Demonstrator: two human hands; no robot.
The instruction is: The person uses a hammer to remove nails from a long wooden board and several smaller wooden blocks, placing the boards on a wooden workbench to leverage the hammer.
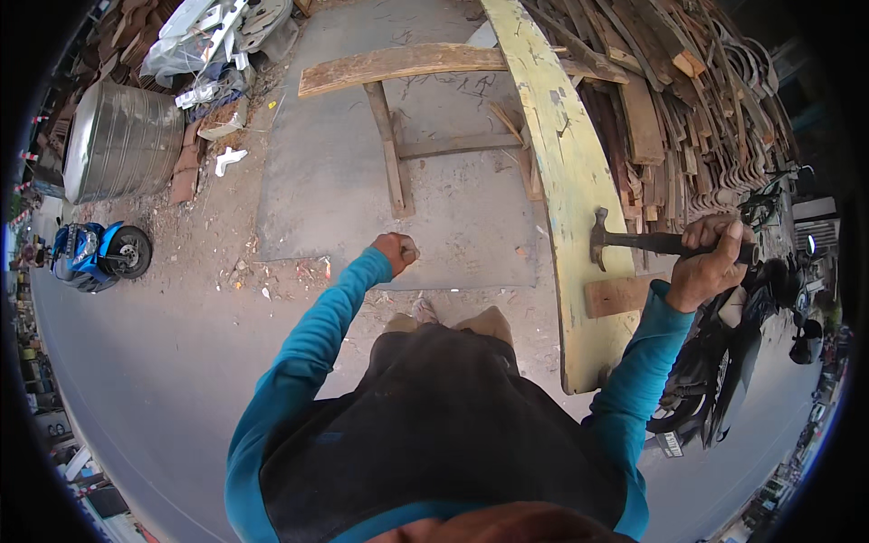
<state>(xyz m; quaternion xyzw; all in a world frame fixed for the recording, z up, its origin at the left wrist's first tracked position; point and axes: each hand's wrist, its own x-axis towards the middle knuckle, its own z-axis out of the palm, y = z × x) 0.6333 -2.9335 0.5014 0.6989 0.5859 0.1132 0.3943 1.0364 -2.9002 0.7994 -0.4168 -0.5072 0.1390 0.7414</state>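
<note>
My right hand (711,267) is closed round the dark handle of a claw hammer (641,242). The hammer's head hangs over a long, pale yellow plank (572,172) with worn paint. Under my right wrist, a short piece of bare wood (615,296) lies across the plank's near part. In front of my body my left hand (396,254) is held in a fist, away from the plank. Whatever its curled fingers may hold is hidden.
A wooden trestle (389,72) with a crosspiece stands ahead, its top beam meeting the plank. Stacked old boards (647,122) fill the far right. A dark motorcycle (724,362) is close on the right. Leftward are a ribbed metal drum (136,140) and a blue motorcycle (90,253).
</note>
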